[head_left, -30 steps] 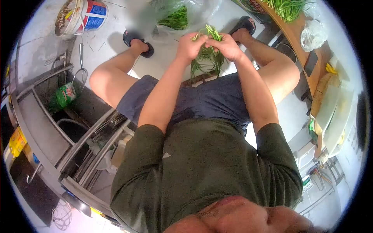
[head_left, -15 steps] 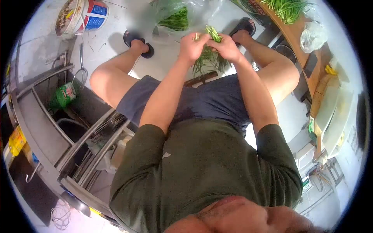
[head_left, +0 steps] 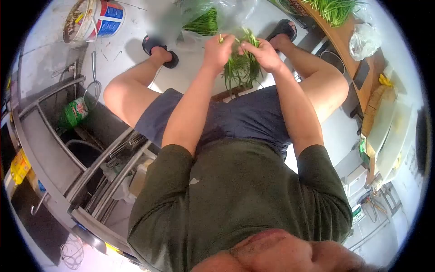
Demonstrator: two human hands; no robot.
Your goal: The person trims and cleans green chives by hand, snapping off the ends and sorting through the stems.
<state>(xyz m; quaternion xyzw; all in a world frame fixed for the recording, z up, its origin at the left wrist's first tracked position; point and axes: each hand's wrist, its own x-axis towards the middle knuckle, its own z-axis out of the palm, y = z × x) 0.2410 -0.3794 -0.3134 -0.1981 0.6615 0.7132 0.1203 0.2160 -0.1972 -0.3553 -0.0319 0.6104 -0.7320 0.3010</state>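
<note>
My left hand (head_left: 218, 51) is closed around a few garlic chives, whose pale ends poke out above the fingers. Green leaves (head_left: 233, 70) hang below it. Just to the right, my right hand (head_left: 263, 55) grips a bunch of garlic chives (head_left: 250, 36), its cut ends pointing up and its leaves trailing down between my knees. The two hands are slightly apart, thumbs facing each other. Beyond them on the floor lies a larger bundle of chives (head_left: 202, 22) in a clear plastic bag (head_left: 235, 11).
More chives (head_left: 333, 10) lie on a wooden bench (head_left: 333, 37) at right, near a white plastic bag (head_left: 362, 41) and a dark phone (head_left: 361, 75). A dirty bucket (head_left: 108, 18) stands at upper left. Left are a metal rack (head_left: 54, 131), a whisk (head_left: 94, 86) and a green packet (head_left: 76, 111).
My hands have drawn apart a little, the left one shifting left and the right one slightly right. The hanging leaves have spread out between them.
</note>
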